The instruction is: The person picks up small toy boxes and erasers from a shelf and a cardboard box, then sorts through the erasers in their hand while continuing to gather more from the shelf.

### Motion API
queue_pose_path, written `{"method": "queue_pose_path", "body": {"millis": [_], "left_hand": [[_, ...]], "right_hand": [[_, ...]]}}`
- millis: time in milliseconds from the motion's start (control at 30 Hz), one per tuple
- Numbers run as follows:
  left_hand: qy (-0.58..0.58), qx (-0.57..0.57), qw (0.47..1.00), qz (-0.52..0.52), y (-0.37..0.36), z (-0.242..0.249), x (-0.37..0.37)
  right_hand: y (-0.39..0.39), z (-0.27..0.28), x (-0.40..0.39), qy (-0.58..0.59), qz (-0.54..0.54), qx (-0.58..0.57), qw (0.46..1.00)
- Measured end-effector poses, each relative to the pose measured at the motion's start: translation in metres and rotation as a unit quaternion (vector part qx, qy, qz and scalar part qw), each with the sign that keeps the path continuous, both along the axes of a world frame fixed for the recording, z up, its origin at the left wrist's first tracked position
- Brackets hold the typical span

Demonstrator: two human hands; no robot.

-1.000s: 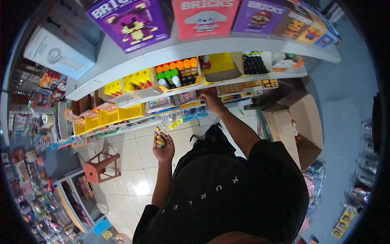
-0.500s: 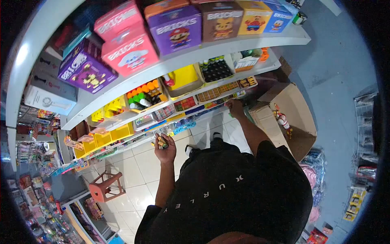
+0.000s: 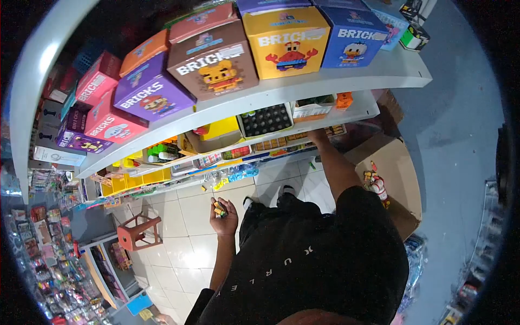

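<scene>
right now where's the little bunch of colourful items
In the left hand, held low over the white floor tiles, below the shelves and right of the red stool.

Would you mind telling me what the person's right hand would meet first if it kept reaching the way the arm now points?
Probably the small flat packs on the lower shelf: the right hand already reaches under the shelf above, at or just short of them. Depth is unclear, so contact cannot be confirmed.
</scene>
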State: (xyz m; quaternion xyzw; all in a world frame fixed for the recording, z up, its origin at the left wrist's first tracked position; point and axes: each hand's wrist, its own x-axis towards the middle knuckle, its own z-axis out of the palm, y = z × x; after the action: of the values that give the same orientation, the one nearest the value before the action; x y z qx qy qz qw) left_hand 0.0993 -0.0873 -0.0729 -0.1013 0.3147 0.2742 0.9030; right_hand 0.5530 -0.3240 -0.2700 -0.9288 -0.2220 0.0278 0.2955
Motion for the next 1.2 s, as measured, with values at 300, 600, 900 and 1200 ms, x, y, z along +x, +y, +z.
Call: {"method": "queue_pose_path", "body": {"millis": [300, 600, 900, 1200], "left_hand": [[-0.039, -0.004, 0.999, 0.018, -0.02, -0.008, 0.013], [-0.052, -0.031, 0.998, 0.027, -0.005, 0.017, 0.049], [-0.063, 0.019, 0.998, -0.006, 0.024, 0.039, 0.07], [-0.093, 0.09, 0.982, -0.137, 0.059, 0.016, 0.041]], "right_hand": [[0.015, 0.017, 0.003, -0.034, -0.025, 0.008, 0.999], [0.009, 0.064, -0.035, -0.071, 0.077, 0.006, 0.994], [0.097, 0.169, -0.204, 0.161, 0.233, 0.192, 0.94], [0.206, 0.267, -0.288, 0.053, 0.472, 0.223, 0.851]]}}
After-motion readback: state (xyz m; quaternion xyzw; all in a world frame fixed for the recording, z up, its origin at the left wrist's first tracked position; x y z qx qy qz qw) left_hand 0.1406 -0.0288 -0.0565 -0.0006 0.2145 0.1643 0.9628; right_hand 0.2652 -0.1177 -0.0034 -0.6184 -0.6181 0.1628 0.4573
